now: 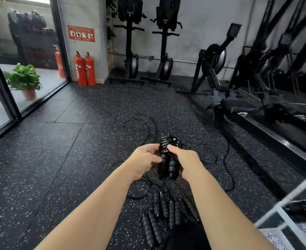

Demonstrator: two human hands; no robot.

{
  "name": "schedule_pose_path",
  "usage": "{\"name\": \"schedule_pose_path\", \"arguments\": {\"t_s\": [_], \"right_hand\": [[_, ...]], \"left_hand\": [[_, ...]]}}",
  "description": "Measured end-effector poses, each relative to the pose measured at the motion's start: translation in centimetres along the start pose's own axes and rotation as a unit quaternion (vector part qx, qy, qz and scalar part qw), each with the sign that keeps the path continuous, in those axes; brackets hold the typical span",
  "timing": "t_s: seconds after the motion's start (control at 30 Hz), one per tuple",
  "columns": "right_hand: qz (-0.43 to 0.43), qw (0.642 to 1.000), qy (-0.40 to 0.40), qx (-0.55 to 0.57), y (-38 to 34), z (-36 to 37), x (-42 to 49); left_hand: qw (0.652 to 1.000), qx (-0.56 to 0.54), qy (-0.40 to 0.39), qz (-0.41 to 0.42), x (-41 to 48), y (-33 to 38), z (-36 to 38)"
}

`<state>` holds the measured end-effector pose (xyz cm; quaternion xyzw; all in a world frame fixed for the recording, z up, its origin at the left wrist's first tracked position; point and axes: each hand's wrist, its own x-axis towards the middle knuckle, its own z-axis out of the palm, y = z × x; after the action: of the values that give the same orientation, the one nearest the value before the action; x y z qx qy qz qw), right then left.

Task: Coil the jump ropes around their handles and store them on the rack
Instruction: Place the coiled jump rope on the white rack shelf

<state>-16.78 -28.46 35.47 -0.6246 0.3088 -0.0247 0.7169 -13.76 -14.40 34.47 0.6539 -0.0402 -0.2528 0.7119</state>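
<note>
Both hands, left (145, 159) & right (184, 159), grip one pair of handles (168, 166) w/ fingers curled round, cord mostly coiled at top; approx. three more ropes (163, 210) lie loose on floor, white rack (282, 213) at right, so early on.

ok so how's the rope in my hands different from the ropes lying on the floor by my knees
The held rope is up off the floor, gripped by the left hand and right hand; the floor ropes lie untouched. The held rope's cord is coiled in tight loops around the top of its paired handles; the floor ropes' cords trail loose across the mat. Its handles point upward, while theirs lie flat. All share black ribbed foam handles and thin black cord.
</note>
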Motion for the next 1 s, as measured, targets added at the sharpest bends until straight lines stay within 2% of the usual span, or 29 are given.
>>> {"name": "schedule_pose_path", "arguments": {"t_s": [0.2, 0.53, 0.8, 1.0], "right_hand": [[-0.011, 0.998, 0.060, 0.015, -1.8, -5.9, -4.4], [-0.006, 0.984, 0.168, 0.053, -0.6, -16.7, -8.9], [0.007, 0.952, 0.281, 0.124, 2.1, -24.7, -8.3], [0.022, 0.918, 0.343, 0.197, 4.0, -30.7, -6.9]], "left_hand": [[0.997, 0.063, -0.045, 0.030, -2.1, 1.1, 6.5], [0.990, 0.105, -0.095, 0.011, -5.7, -0.2, 17.8], [0.983, 0.133, -0.124, -0.004, -4.8, -4.0, 26.5], [0.969, 0.156, -0.190, -0.022, -4.0, -5.8, 32.6]]}}
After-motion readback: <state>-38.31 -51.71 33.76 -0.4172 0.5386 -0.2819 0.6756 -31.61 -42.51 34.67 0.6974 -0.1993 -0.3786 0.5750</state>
